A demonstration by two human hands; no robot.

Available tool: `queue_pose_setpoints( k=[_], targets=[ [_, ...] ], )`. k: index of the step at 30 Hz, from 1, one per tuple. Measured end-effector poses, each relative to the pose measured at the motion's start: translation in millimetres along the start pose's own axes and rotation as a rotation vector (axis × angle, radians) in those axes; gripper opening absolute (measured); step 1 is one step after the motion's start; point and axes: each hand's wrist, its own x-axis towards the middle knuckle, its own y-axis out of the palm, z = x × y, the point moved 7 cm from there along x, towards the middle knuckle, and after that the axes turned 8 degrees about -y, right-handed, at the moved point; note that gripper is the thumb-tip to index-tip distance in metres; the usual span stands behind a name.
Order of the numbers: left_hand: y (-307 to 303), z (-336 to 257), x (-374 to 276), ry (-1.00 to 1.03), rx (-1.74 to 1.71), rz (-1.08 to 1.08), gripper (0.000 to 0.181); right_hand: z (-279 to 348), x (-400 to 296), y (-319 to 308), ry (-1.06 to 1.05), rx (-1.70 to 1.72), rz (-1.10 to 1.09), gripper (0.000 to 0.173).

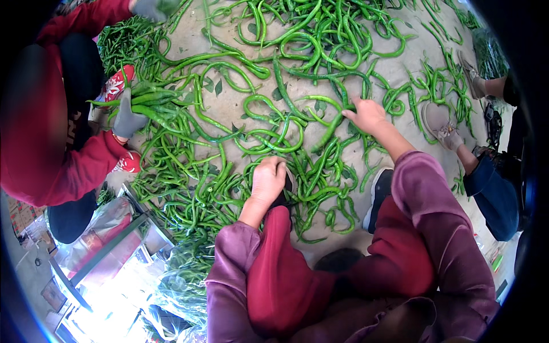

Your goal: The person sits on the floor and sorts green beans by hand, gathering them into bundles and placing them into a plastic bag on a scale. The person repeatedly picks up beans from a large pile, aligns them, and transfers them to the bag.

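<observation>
Long green chili peppers (274, 137) lie spread over the floor, many of them curled. My right hand (366, 115) reaches forward, its fingers at a thick green pepper (329, 133) that slants down to the left; whether the fingers grip it cannot be told. Nearer to me, my left hand (269, 180) is bent above the peppers beside my shoe, its fingers curled down. What lies under those fingers is hidden. Between and below the hands sits a pile of peppers (319, 188), with a few loose leaves around it.
At left a person in red holds a bunch of peppers (156, 100) in a gloved hand (128, 118). Another person's shoes (437, 122) stand at right near more peppers. Clear plastic bags (180, 283) and a metal frame (107, 251) are at lower left. My dark shoe (381, 193) stands between.
</observation>
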Motion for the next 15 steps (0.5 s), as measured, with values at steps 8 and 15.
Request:
queue_pose_setpoints(
  k=[8,15],
  targets=[
    [-1.7,20.6,29.1,-0.042,0.46,-0.041,0.036,6.6,-74.1,43.0,-0.412,-0.139,0.223,0.019],
    [-61.0,22.4,-1.8,-0.024,0.325,-0.241,0.016,-19.5,-127.4,16.6,-0.279,0.066,0.321,0.021]
  ],
)
